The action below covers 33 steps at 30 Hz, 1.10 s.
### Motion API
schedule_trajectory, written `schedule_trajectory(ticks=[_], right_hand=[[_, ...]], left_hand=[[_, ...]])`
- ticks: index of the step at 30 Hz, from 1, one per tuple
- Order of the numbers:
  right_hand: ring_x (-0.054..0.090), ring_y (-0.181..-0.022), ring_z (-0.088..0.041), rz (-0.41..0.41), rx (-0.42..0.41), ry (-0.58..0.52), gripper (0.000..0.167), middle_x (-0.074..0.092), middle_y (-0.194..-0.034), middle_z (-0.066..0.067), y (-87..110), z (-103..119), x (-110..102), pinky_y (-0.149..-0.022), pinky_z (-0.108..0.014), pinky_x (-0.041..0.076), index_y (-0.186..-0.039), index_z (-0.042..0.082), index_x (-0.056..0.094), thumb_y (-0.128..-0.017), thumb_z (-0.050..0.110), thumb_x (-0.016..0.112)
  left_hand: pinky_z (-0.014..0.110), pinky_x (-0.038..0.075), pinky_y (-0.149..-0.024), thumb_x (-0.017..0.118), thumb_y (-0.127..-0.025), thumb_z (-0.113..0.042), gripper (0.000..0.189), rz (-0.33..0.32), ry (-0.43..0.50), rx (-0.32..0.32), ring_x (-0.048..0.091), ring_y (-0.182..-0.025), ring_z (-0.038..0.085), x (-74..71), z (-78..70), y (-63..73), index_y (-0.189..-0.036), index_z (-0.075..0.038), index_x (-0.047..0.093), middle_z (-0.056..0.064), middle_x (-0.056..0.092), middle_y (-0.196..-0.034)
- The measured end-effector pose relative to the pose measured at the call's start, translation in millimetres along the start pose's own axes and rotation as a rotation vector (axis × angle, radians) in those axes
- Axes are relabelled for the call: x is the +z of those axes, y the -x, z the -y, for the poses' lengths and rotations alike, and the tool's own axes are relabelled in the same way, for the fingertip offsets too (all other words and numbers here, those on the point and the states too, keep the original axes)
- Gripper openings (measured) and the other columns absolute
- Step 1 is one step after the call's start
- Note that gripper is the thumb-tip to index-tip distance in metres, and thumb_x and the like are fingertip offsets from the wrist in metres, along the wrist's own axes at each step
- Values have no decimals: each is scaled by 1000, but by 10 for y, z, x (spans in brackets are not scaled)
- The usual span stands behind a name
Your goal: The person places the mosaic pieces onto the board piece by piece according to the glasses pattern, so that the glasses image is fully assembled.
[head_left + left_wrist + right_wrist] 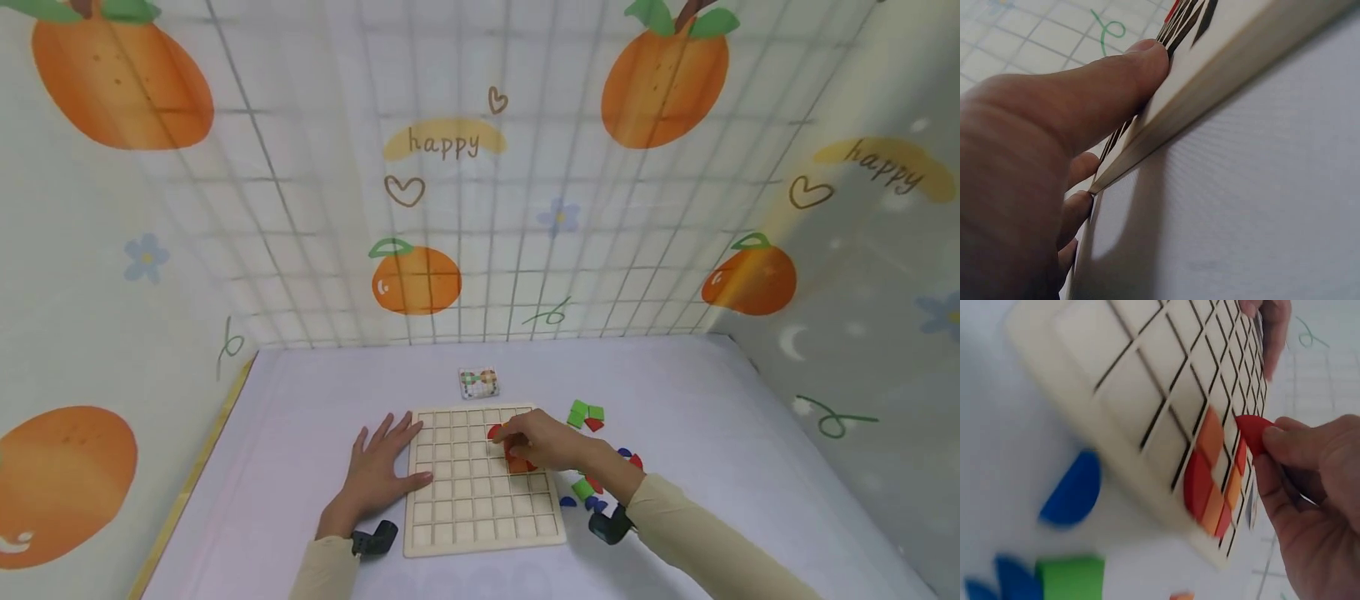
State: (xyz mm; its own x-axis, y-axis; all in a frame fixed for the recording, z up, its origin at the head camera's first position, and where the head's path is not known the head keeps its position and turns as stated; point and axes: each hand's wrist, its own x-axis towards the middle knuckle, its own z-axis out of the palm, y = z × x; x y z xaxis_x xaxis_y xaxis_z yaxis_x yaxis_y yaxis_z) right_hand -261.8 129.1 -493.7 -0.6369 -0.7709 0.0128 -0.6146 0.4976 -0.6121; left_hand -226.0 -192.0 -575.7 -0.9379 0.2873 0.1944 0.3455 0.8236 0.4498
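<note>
A pale wooden grid board lies on the table in front of me. My left hand rests at its left edge with fingers spread; in the left wrist view the thumb lies on the board's rim. My right hand is over the board's upper right part and pinches a red round-edged piece between thumb and fingers, close over the grid. Near it, several red and orange pieces sit in the cells, among them an orange piece and a red piece.
Right of the board lie loose pieces: green squares, a red piece and a blue half-round. A small patterned card lies behind the board. A printed curtain hangs beyond the table.
</note>
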Motion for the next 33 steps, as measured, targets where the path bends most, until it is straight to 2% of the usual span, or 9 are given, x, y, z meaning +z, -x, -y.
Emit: schedule_trajectory(ticks=[4, 8, 10, 13, 15, 19, 22, 27, 33], right_hand=[[67, -83, -10, 2, -40, -51, 18, 72, -90, -6, -116, 12, 99, -74, -20, 54, -104, -2, 73, -87, -8, 68], [65, -81, -9, -15, -42, -41, 14, 72, -89, -3, -156, -25, 179, -72, -18, 53, -95, 2, 75, -86, -6, 72], [64, -82, -11, -38, -45, -22, 17, 70, -91, -4, -157, -44, 209, -72, -19, 53, -97, 3, 76, -85, -8, 71], [62, -81, -12, -97, -24, 27, 16, 67, -91, -4, -140, -64, 245, -70, -20, 53, -100, 3, 76, -86, -4, 72], [60, -78, -9, -141, 20, 70, 14, 66, -87, 0, -124, -74, 270, -67, -20, 52, -99, 5, 77, -86, 4, 75], [53, -69, -4, -184, 101, 164, 14, 60, -75, 11, -100, -64, 327, -62, -21, 49, -87, 13, 78, -82, 26, 82], [49, -68, -5, -191, 120, 244, 20, 56, -70, 14, -89, -43, 383, -60, -21, 45, -82, 16, 77, -80, 35, 83], [44, -70, -6, -229, 100, 380, 18, 53, -71, 17, -72, -11, 452, -59, -19, 39, -81, 19, 78, -79, 37, 83], [43, -71, -6, -248, 23, 402, 12, 60, -77, 14, -33, -2, 453, -58, -19, 35, -85, 19, 81, -79, 29, 84]], left_hand=[[61, 2, -114, 71, -77, -65, 90, 8, -9, -5, 19, -146, 33, 17, 15, 4, -150, -20, 44, 4, 33, -157], [61, 2, -114, 71, -77, -66, 90, 9, -6, -4, 18, -147, 33, 27, 17, 7, -150, -20, 44, 4, 33, -157], [61, 2, -114, 71, -77, -66, 91, 4, -2, -5, 19, -147, 33, 28, 15, 9, -150, -19, 44, 4, 33, -157], [61, 3, -114, 71, -77, -66, 91, -3, -9, -6, 19, -146, 33, 33, 14, 8, -150, -19, 44, 4, 33, -157], [62, 3, -114, 71, -76, -66, 91, -9, -14, -3, 19, -146, 33, 32, 14, 6, -150, -19, 44, 4, 34, -157], [62, 3, -114, 72, -76, -65, 91, -16, -12, -2, 20, -146, 33, 13, 13, 9, -149, -20, 45, 4, 34, -157], [61, 2, -114, 72, -76, -65, 91, -8, -6, -10, 18, -147, 33, -1, 11, 13, -150, -20, 44, 4, 33, -157], [60, 1, -115, 71, -76, -66, 91, 17, -1, -26, 16, -147, 31, 4, 10, 9, -150, -21, 43, 3, 31, -158], [60, 0, -115, 72, -76, -64, 90, 19, 3, -26, 16, -147, 31, 5, -7, 0, -150, -21, 43, 3, 31, -158]])
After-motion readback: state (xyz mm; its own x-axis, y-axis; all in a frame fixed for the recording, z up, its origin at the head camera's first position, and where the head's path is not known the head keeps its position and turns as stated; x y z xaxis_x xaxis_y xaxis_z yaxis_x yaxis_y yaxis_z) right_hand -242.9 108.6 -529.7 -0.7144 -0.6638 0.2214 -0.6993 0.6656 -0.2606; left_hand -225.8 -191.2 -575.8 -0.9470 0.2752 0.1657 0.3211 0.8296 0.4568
